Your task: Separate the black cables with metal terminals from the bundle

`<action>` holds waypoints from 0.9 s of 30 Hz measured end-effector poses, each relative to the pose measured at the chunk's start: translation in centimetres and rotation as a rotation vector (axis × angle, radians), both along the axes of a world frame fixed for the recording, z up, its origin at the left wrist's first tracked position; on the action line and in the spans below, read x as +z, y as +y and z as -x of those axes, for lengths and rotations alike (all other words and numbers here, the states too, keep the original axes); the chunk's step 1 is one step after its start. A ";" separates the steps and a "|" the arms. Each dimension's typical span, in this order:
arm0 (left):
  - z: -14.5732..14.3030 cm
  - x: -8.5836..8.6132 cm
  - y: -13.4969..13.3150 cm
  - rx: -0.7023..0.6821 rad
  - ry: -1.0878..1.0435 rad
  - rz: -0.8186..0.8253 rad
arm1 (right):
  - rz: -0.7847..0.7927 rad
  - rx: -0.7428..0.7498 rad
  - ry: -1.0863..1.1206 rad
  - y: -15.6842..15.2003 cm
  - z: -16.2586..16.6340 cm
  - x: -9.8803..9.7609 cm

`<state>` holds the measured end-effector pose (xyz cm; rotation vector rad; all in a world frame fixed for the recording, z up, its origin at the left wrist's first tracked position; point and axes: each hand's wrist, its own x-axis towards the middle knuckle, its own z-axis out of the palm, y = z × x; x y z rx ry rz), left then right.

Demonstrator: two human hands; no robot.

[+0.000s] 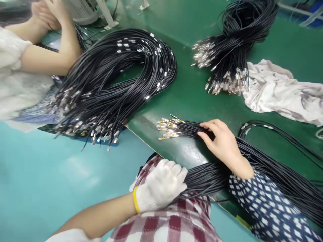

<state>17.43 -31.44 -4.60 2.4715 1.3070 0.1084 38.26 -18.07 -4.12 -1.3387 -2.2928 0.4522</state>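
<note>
My left hand point(161, 185), in a white knit glove with a yellow cuff, is closed round one part of a thick bundle of black cables point(207, 178) at the table's front edge, just above my checked apron. The cable ends beyond that fist are hidden. Bare, my right hand point(219, 141) curls its thumb and fingers over a black cable bundle point(190, 129) lying on the green table. Left of those fingers, the bundle's metal connector ends point(169, 128) fan out, some with yellowish parts. Behind my right wrist, long black cables point(277, 171) run to the right.
A large looped heap of black cables point(161, 64) with white tags hangs partly over the table's left edge. Further back lies another coiled bundle point(242, 37), beside a crumpled white cloth point(285, 90). At the left, a co-worker's arm point(50, 58) rests near the heap.
</note>
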 end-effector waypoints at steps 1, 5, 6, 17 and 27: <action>-0.1 -0.1 -0.2 -0.029 0.012 -0.003 | -0.020 0.004 -0.038 0.9 -0.1 -0.5; 0.7 -0.8 -0.4 0.020 -0.198 -0.053 | -0.051 0.025 0.109 1.8 0.1 -1.4; 1.0 -0.8 -0.3 0.090 -0.277 -0.037 | -0.054 0.030 0.186 1.5 0.1 -1.1; 2.0 1.5 3.8 0.749 -1.040 0.426 | 0.427 0.165 0.434 -3.6 -0.3 1.7; 1.4 0.8 3.6 0.692 -1.137 0.382 | 0.529 0.244 0.358 -4.7 -0.4 1.1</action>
